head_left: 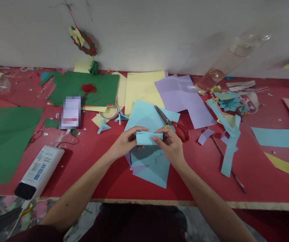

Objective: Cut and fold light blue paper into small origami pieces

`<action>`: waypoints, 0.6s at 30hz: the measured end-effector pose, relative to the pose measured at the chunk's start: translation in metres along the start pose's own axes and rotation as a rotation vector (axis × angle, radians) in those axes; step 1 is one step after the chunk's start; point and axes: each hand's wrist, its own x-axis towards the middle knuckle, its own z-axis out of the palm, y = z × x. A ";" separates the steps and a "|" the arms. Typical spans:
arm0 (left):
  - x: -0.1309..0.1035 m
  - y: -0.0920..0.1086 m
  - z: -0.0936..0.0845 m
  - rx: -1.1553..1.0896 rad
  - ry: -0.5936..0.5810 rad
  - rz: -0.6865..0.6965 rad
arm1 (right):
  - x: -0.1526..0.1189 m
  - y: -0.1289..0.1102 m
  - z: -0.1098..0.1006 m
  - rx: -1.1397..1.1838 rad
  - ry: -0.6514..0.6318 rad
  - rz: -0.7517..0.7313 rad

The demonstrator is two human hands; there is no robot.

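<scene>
A small folded light blue paper [146, 139] is held up between both hands, above larger blue sheets [144, 116] on the red table. My left hand [129, 140] grips its left end, with some fingertips showing below the paper. My right hand [171, 144] pinches its right end, the thumb on the front face and fingers behind. Just behind my right hand lie scissors [164, 116] with red handles, their blades pointing away to the left. Small folded blue pieces [104, 126] rest left of the sheets.
Green sheets [96, 85], a yellow sheet [143, 87] and a purple sheet [182, 92] lie at the back. A phone [71, 112] and a white power bank [42, 169] are left. A bottle [222, 67] leans on the wall; blue strips [231, 144] lie right.
</scene>
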 end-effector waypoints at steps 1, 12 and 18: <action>-0.001 0.001 0.001 -0.008 0.006 0.009 | 0.000 0.001 0.000 0.012 0.009 0.020; -0.008 0.000 0.006 0.037 0.066 0.049 | -0.001 -0.001 0.002 -0.012 0.060 0.056; -0.005 -0.004 0.004 0.033 0.084 0.019 | -0.002 0.000 0.002 -0.050 0.048 0.009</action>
